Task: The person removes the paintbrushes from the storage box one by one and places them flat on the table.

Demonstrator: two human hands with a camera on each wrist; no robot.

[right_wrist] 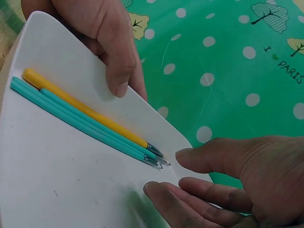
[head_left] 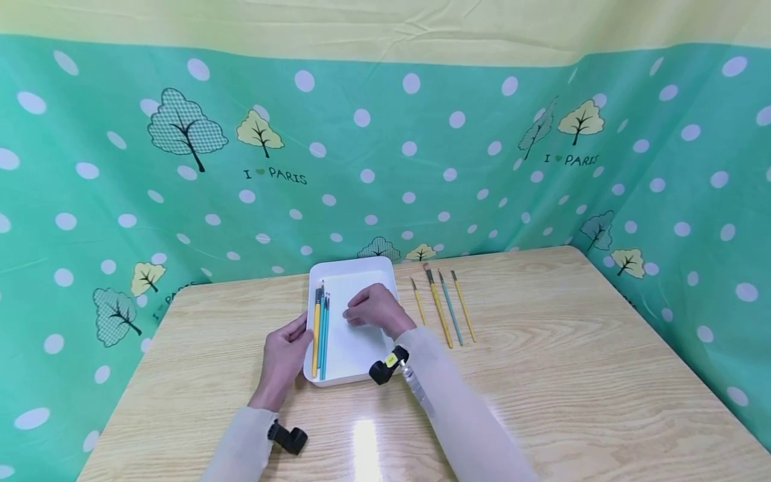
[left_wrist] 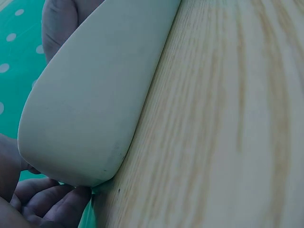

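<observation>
A white rectangular tray (head_left: pixel 355 348) stands on the wooden table. Along its left wall lie a yellow paintbrush (head_left: pixel 316 335) and a few teal paintbrushes (head_left: pixel 324 348), side by side with bristles toward the far end. My left hand (head_left: pixel 282 358) grips the tray's left wall; in the right wrist view its thumb (right_wrist: pixel 118 78) hooks over the rim to the inside, the other fingers behind the wall. Over the middle of the tray is my right hand (head_left: pixel 376 309), thumb and fingers apart with nothing between them, near the brush tips in the right wrist view.
Right of the tray, several more paintbrushes lie in a loose row on the table (head_left: pixel 542 321): a short yellow one (head_left: pixel 419 301), a thick yellow one (head_left: pixel 440 308), a teal one (head_left: pixel 450 308) and a thin yellow one (head_left: pixel 463 308). A green dotted curtain (head_left: pixel 361 154) hangs behind.
</observation>
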